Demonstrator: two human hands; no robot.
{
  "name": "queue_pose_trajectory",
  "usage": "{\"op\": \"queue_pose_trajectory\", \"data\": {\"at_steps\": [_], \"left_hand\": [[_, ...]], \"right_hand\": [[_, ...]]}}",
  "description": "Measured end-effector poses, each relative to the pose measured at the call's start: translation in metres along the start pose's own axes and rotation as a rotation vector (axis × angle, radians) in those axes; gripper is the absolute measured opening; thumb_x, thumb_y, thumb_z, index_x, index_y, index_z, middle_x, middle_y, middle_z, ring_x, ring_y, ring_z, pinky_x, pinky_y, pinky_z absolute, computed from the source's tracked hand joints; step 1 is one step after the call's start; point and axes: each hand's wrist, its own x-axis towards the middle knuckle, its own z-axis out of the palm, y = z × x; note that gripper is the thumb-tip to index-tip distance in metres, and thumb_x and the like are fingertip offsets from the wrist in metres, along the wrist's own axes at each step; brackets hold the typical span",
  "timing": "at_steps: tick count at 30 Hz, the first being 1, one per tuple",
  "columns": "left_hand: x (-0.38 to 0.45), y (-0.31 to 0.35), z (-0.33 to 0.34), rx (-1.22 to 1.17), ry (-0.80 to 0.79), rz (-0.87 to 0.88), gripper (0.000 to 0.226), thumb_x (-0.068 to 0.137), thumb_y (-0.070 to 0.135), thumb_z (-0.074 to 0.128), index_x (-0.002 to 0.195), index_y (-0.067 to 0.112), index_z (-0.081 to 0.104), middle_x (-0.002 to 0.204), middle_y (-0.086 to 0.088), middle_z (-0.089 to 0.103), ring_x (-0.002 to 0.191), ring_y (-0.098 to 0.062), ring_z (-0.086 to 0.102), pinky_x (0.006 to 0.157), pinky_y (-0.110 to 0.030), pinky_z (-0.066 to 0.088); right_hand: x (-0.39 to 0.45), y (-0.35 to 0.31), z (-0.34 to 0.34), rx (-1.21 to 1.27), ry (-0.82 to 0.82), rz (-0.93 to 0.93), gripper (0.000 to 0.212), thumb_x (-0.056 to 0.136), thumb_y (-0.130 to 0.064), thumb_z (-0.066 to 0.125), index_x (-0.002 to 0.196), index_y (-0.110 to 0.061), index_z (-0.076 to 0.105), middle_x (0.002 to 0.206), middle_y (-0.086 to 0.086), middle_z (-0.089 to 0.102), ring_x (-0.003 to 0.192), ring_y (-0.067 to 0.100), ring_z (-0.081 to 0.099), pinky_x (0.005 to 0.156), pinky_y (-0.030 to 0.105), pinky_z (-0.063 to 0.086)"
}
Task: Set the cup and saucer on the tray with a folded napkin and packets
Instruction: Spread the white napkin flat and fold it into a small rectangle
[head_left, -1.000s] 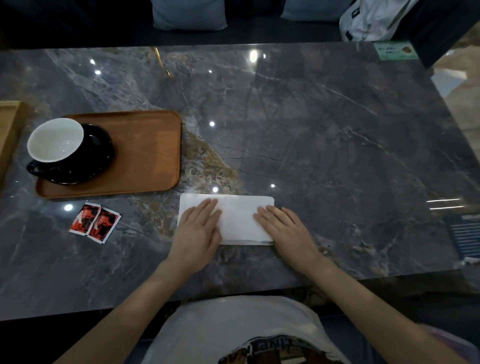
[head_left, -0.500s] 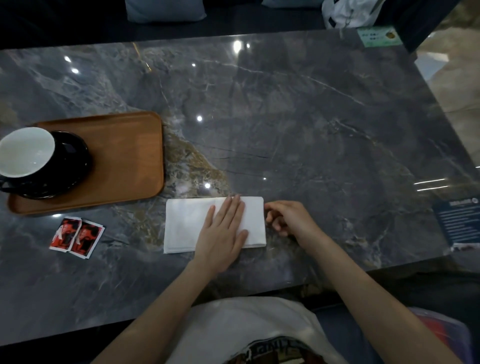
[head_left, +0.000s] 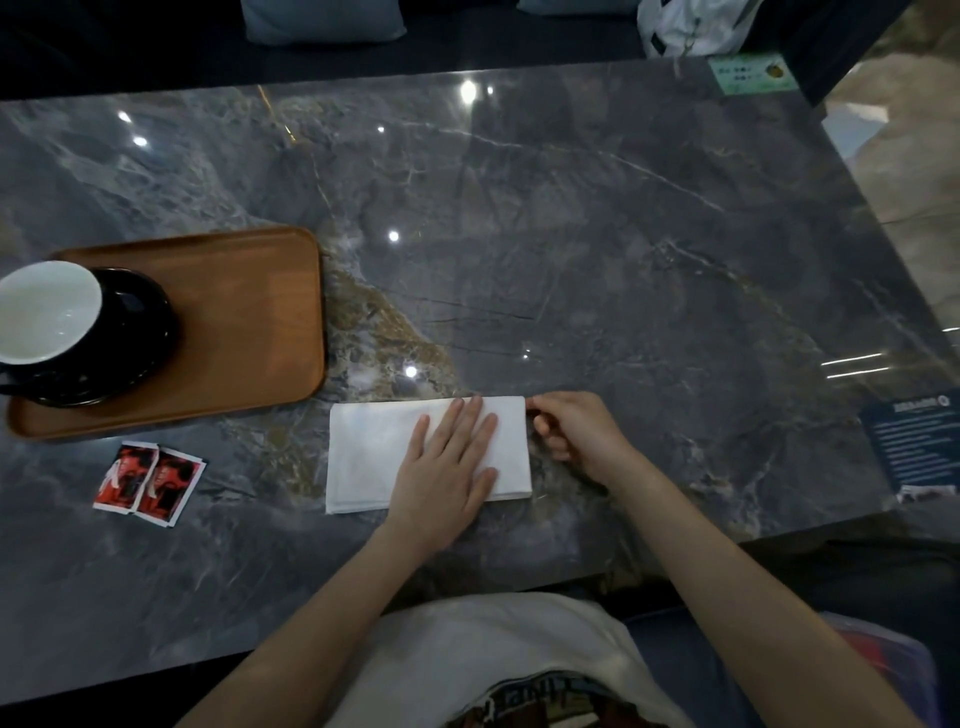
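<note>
A white folded napkin lies on the dark marble table near the front edge. My left hand rests flat on its right half, fingers spread. My right hand is curled at the napkin's right edge, thumb and forefinger pinching its top right corner. To the left sits a wooden tray; on the tray's left part stands a black saucer bearing a cup with a white inside. Two red packets lie side by side on the table just in front of the tray.
A green card lies at the far right corner and a dark blue printed card at the right edge. Behind the table are a cushion and a white bag. The marble between tray and right edge is bare.
My left hand slid right across the napkin onto its right half. My right hand came off the napkin's top and curled at its right edge. The camera view shifted a little.
</note>
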Motion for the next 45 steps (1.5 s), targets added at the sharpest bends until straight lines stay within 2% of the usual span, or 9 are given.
{"op": "queue_pose_trajectory", "data": {"at_steps": [3,7,13,18,22,25,29,40,45], "left_hand": [[-0.001,0.001,0.0,-0.015,-0.003,-0.007,0.056,0.092,0.042,0.026,0.141,0.017,0.029,0.15,-0.007,0.03,0.139,-0.02,0.019,0.108,-0.042,0.011],[0.0,0.001,-0.001,-0.031,-0.012,-0.008,0.056,0.091,0.039,0.027,0.139,0.012,0.034,0.148,-0.007,0.035,0.138,-0.022,0.028,0.108,-0.042,0.015],[0.0,0.001,0.0,-0.045,-0.026,-0.02,0.06,0.088,0.032,0.03,0.143,0.01,0.022,0.152,-0.004,0.026,0.141,-0.017,0.015,0.11,-0.04,0.01],[-0.002,-0.005,-0.003,-0.048,-0.04,-0.053,0.055,0.091,0.033,0.025,0.139,0.005,0.032,0.146,-0.009,0.038,0.135,-0.022,0.034,0.111,-0.042,0.023],[-0.014,-0.028,-0.006,-0.175,-0.028,-0.141,0.064,0.092,0.048,-0.001,0.144,0.011,0.007,0.152,-0.001,0.009,0.14,-0.014,0.006,0.113,-0.033,-0.004],[-0.024,-0.046,-0.014,-0.166,0.044,-0.177,0.06,0.093,0.04,0.015,0.141,0.007,0.028,0.149,-0.009,0.028,0.138,-0.021,0.025,0.111,-0.036,0.005],[-0.021,-0.052,-0.034,-0.215,0.233,-0.252,0.044,0.088,0.023,0.034,0.11,0.001,0.064,0.116,-0.016,0.066,0.111,-0.027,0.061,0.1,-0.035,0.03],[-0.016,-0.065,-0.015,0.068,-0.027,-0.174,0.058,0.095,0.042,0.016,0.139,0.01,0.032,0.145,-0.013,0.04,0.134,-0.026,0.037,0.107,-0.04,0.015],[-0.032,-0.081,-0.019,0.072,-0.044,-0.282,0.07,0.093,0.049,0.002,0.139,0.006,0.033,0.146,-0.012,0.038,0.135,-0.027,0.035,0.108,-0.047,0.027]], "right_hand": [[-0.007,0.006,0.003,-0.602,0.264,-0.399,0.022,0.09,-0.011,0.048,0.098,-0.005,0.069,0.072,0.007,0.068,0.066,0.017,0.063,0.065,0.027,0.049],[-0.016,0.03,0.024,-1.067,0.258,-0.875,0.035,0.085,-0.018,0.044,0.112,-0.01,0.065,0.109,0.007,0.07,0.105,0.026,0.062,0.091,0.033,0.037],[-0.02,0.058,0.043,-1.279,0.182,-0.749,0.062,0.097,-0.045,0.016,0.136,-0.005,0.043,0.142,0.011,0.046,0.135,0.024,0.038,0.113,0.043,0.008],[-0.019,0.062,0.029,-1.338,0.105,-0.665,0.07,0.095,-0.051,0.003,0.141,-0.006,0.031,0.149,0.008,0.035,0.14,0.019,0.023,0.112,0.036,-0.008],[-0.014,0.06,0.019,-1.246,0.013,-0.724,0.086,0.081,-0.06,-0.018,0.147,-0.012,0.007,0.153,-0.005,0.0,0.14,0.006,-0.007,0.109,0.031,-0.022],[-0.015,0.049,0.013,-1.161,-0.002,-0.723,0.081,0.086,-0.06,-0.008,0.146,-0.015,0.023,0.154,-0.007,0.014,0.141,0.001,0.005,0.113,0.031,-0.015],[-0.017,0.037,0.037,-1.014,0.316,-0.731,0.057,0.091,-0.033,0.019,0.125,-0.006,0.056,0.132,0.01,0.057,0.126,0.022,0.05,0.113,0.033,0.018],[-0.007,0.063,0.085,-1.358,0.272,-0.623,0.067,0.089,-0.048,0.025,0.139,-0.005,0.037,0.145,0.018,0.041,0.135,0.029,0.038,0.11,0.037,0.01],[-0.008,0.065,0.067,-1.313,0.342,-0.558,0.074,0.088,-0.052,0.024,0.141,0.0,0.03,0.148,0.02,0.034,0.138,0.032,0.031,0.111,0.04,0.004]]}}
